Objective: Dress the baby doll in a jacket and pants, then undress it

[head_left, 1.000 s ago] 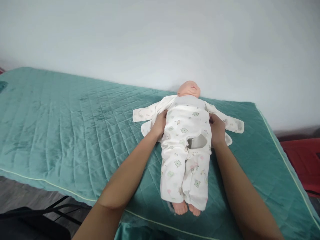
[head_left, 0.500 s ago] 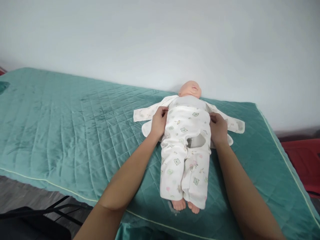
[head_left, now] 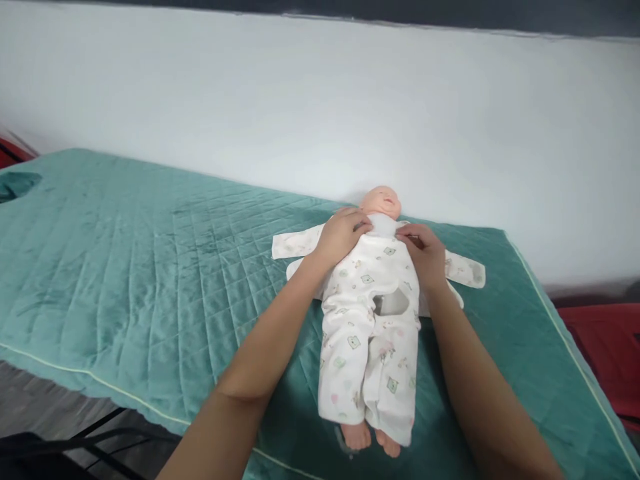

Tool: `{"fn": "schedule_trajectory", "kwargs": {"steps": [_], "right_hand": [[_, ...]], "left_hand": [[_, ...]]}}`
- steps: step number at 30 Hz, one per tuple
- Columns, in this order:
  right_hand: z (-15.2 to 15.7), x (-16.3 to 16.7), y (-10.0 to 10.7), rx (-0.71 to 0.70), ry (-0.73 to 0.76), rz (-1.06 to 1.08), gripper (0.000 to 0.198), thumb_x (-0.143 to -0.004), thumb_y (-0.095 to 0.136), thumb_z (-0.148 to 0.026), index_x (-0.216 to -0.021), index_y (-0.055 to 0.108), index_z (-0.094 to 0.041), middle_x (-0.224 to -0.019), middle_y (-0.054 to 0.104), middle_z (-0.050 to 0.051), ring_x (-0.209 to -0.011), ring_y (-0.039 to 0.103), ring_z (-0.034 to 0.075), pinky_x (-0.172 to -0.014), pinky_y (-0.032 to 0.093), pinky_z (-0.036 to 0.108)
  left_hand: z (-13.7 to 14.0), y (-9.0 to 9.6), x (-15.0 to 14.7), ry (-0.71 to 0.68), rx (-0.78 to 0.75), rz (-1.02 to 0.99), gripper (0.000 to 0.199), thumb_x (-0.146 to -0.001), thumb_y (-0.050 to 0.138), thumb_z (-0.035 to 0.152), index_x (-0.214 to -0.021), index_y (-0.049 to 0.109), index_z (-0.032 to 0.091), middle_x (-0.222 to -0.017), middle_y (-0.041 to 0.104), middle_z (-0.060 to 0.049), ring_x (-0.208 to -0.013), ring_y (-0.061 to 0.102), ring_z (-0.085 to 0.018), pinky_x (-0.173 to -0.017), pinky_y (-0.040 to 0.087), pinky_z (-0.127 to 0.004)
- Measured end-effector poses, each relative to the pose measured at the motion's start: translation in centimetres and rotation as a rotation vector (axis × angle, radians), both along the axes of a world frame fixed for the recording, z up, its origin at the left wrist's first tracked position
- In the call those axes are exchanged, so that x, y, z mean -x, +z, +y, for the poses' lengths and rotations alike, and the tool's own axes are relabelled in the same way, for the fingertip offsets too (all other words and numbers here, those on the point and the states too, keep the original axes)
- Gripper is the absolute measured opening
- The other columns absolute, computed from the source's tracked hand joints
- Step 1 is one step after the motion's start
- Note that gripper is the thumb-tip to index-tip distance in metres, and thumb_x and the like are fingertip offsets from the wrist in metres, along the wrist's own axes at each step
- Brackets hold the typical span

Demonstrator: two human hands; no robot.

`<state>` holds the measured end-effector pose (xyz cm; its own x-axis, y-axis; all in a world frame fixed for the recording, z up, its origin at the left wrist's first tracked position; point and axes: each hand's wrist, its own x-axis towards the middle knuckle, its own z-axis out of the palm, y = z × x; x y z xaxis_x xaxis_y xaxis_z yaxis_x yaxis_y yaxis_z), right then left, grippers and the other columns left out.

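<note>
Since the earlier frame both hands shift up from the sides of the doll's waist to its chest, and the view tilts so that a dark strip [head_left: 320,13] shows above the wall. From the left, a green quilted cover [head_left: 150,280] runs to a patterned sleeve [head_left: 295,245] laid outward. Beside it, the left hand [head_left: 345,237] rests at the chest, fingers bent inward; whether they pinch cloth I cannot tell. Between the hands the doll [head_left: 381,201] lies on its back on the cover, head near the wall, in white printed trousers [head_left: 357,300] drawn high, a pale chest cloth [head_left: 384,225] above them. The right hand [head_left: 427,252] mirrors the left, thumb and fingers close together at the trousers' top edge; a firm pinch is not clear. Another sleeve [head_left: 466,269] lies beyond it. The step in hand looks like arranging clothing at the chest; the next move seems to call for light, even handling on both sides.
</note>
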<state>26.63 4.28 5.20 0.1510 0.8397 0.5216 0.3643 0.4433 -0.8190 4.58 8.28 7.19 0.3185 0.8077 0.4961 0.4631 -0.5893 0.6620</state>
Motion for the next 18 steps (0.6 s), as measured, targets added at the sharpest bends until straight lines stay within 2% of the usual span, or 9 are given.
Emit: {"fn": "schedule_trajectory", "kwargs": {"steps": [4,7,10,13,18], "right_hand": [[0.4,-0.2,-0.4,0.068,0.154,0.022,0.007,-0.082,0.073,-0.029,-0.083,0.069,-0.024,-0.103,0.065,0.003,-0.099,0.061,0.019,-0.085,0.048,0.033],[0.4,-1.0,-0.3,0.160,0.250,-0.015,0.014,-0.080,0.075,-0.033,-0.080,0.066,-0.023,-0.113,0.060,0.005,-0.110,0.057,0.022,-0.089,0.045,0.034],[0.1,-1.6,0.3,0.242,0.329,-0.115,0.022,-0.080,0.077,-0.040,-0.082,0.063,-0.023,-0.118,0.054,0.006,-0.116,0.053,0.023,-0.088,0.044,0.034],[-0.2,-2.0,0.8,0.268,0.374,-0.196,0.033,-0.081,0.076,-0.048,-0.079,0.056,-0.022,-0.120,0.052,0.007,-0.112,0.052,0.023,-0.082,0.044,0.033],[-0.3,-2.7,0.9,0.286,0.399,-0.318,0.038,-0.087,0.066,-0.057,-0.078,0.055,-0.022,-0.123,0.051,0.007,-0.107,0.053,0.022,-0.080,0.045,0.033]], "left_hand": [[0.4,0.8,-0.1,-0.174,0.105,0.034,0.016,-0.090,0.063,0.037,-0.092,0.067,0.022,-0.109,0.065,-0.004,-0.108,0.060,-0.022,-0.099,0.046,-0.038],[-0.3,1.3,0.4,-0.246,0.125,0.094,0.024,-0.085,0.070,0.045,-0.092,0.063,0.023,-0.117,0.062,-0.005,-0.114,0.057,-0.024,-0.100,0.045,-0.038],[-0.8,1.5,0.5,-0.258,0.138,0.158,0.026,-0.083,0.073,0.043,-0.089,0.060,0.022,-0.129,0.057,-0.006,-0.124,0.052,-0.026,-0.106,0.042,-0.039],[-1.0,1.4,0.1,-0.230,0.151,0.196,0.024,-0.082,0.074,0.040,-0.085,0.058,0.021,-0.138,0.052,-0.007,-0.132,0.047,-0.029,-0.110,0.038,-0.041],[-1.0,0.9,-0.2,-0.230,0.168,0.152,0.018,-0.086,0.068,0.036,-0.082,0.058,0.021,-0.136,0.055,-0.006,-0.122,0.055,-0.027,-0.100,0.044,-0.038]]}}
